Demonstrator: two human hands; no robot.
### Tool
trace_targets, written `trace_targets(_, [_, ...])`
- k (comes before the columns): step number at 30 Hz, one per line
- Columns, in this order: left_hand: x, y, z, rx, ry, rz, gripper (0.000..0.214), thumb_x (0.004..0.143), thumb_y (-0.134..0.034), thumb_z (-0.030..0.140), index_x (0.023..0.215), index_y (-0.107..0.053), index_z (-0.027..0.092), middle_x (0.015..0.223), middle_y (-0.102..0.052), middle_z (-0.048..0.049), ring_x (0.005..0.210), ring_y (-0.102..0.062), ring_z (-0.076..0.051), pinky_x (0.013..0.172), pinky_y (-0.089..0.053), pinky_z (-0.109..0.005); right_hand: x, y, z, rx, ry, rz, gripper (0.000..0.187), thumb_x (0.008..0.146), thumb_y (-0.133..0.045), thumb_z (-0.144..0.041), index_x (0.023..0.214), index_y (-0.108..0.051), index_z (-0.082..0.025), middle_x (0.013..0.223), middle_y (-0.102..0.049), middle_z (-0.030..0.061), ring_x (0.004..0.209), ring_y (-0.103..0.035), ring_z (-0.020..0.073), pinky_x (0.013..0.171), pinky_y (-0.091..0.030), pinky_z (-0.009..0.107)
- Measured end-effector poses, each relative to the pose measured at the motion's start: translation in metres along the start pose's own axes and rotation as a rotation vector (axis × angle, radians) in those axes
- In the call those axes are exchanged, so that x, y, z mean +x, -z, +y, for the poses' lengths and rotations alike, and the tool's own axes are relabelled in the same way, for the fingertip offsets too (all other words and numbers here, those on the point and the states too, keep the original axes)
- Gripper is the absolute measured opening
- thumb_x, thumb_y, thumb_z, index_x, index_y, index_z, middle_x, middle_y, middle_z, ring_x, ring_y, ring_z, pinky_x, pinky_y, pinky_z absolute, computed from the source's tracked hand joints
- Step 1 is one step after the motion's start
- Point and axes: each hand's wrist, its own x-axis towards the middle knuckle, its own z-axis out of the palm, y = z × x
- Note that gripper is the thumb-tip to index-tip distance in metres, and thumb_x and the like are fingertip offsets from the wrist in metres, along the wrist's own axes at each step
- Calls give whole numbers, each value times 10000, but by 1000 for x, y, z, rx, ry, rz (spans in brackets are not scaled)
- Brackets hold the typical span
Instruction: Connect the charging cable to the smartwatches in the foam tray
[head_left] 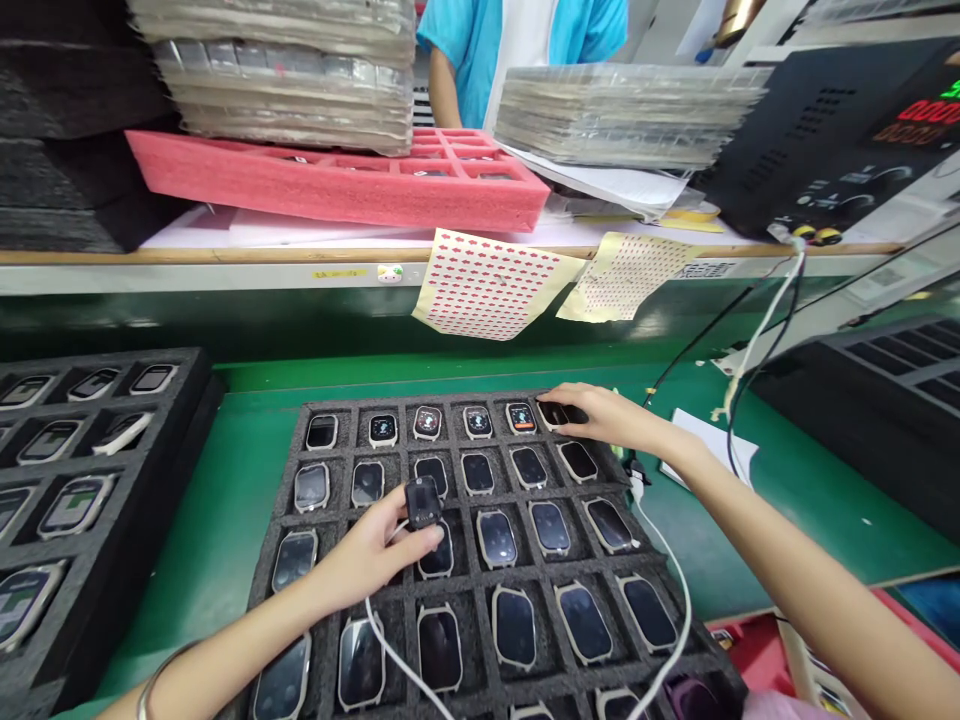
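Head view: my left hand (375, 548) pinches a block (424, 502), right hand's (600, 415) hold unclear; four watches (477, 422) lit, tray's (478, 640) rest looks dark.

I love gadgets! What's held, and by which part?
The left hand pinches a black block by its edges. The right hand is at a watch; whether gripping, I can't tell.

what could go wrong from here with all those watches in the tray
The black square device in the left hand is above the watches, so a slip might drop it onto a screen.

The white cable below that hand crosses the foam tray and might snag a watch if pulled.

The right hand is at a corner watch; a careless nudge could knock it out of place.
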Motion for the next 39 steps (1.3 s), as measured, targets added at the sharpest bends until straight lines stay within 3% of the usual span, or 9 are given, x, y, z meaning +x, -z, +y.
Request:
trace_targets(4, [4, 4, -1, -42, 9, 36, 267, 806, -661, 283, 1030, -570, 169, 975, -629, -41, 954, -557, -164, 891, -405, -291, 1, 10, -21, 2, -47, 92, 483, 782, -636, -418, 1163, -609, -122, 1053, -591, 144, 909, -589, 308, 767, -484, 421])
trace_targets(8, [4, 6, -2, -22, 30, 30, 301, 789, -672, 273, 1037, -555, 148, 956, -645, -58, 813, -561, -142, 735, -419, -258, 2, 16, -83, 282, 89, 155, 511, 788, -676, -449, 1211, -578, -179, 1015, -578, 82, 855, -578, 223, 800, -481, 363])
trace_targets(12, [4, 5, 0, -3, 61, 12, 413, 754, -702, 266, 1113, -533, 151, 992, -632, -48, 508, -372, -40, 490, -281, -211, 11, -10, -154, 453, 289, 63, 450, 802, -706, -304, 1218, -554, -223, 1111, -545, 61, 1000, -545, 204, 876, -465, 321])
trace_targets(15, [5, 4, 1, -1, 37, 32, 479, 729, -724, 259, 1156, -528, 165, 988, -615, -33, 501, -332, -34, 470, -245, -208, 23, -37, -180, 394, 337, 71, 431, 822, -674, -205, 1230, -534, -211, 1114, -523, 79, 1010, -535, 214, 876, -471, 339])
trace_targets(19, [5, 5, 0, -8, -52, 94, 423, 786, -669, 295, 1168, -539, 167, 1013, -629, -59, 744, -553, -132, 615, -408, -232, 35, -59, -183, 298, 370, 91, 456, 844, -618, -128, 1276, -490, -197, 1164, -481, 108, 1023, -526, 225, 868, -476, 354])
trace_targets(21, [5, 6, -1, -5, -117, 132, 331, 815, -636, 301, 1105, -580, 151, 1024, -650, -77, 933, -577, -202, 793, -445, -300, 37, -63, -182, 304, 380, 96, 458, 866, -594, -139, 1300, -460, -195, 1168, -482, 110, 1017, -534, 217, 866, -478, 344])
trace_targets(23, [5, 6, -3, 3, -150, 157, 271, 825, -625, 309, 1035, -617, 137, 998, -671, -82, 973, -582, -230, 872, -432, -345, 37, -66, -183, 296, 382, 107, 452, 879, -591, -178, 1307, -448, -192, 1151, -499, 108, 1000, -546, 215, 848, -485, 335])
trace_targets(28, [4, 7, -4, -6, -171, 178, 262, 814, -641, 329, 989, -644, 134, 953, -688, -75, 921, -598, -233, 838, -444, -336, 37, -65, -187, 198, 370, 127, 439, 858, -636, -243, 1268, -490, -185, 1077, -548, 95, 944, -563, 228, 789, -491, 346])
trace_targets(39, [1, 4, 0, 1, -162, 149, 240, 835, -620, 275, 1028, -628, 134, 974, -676, -71, 915, -579, -209, 848, -425, -314, 33, -69, -184, 344, 401, 164, 488, 856, -636, -248, 1305, -467, -160, 1132, -546, 106, 975, -561, 217, 804, -493, 331])
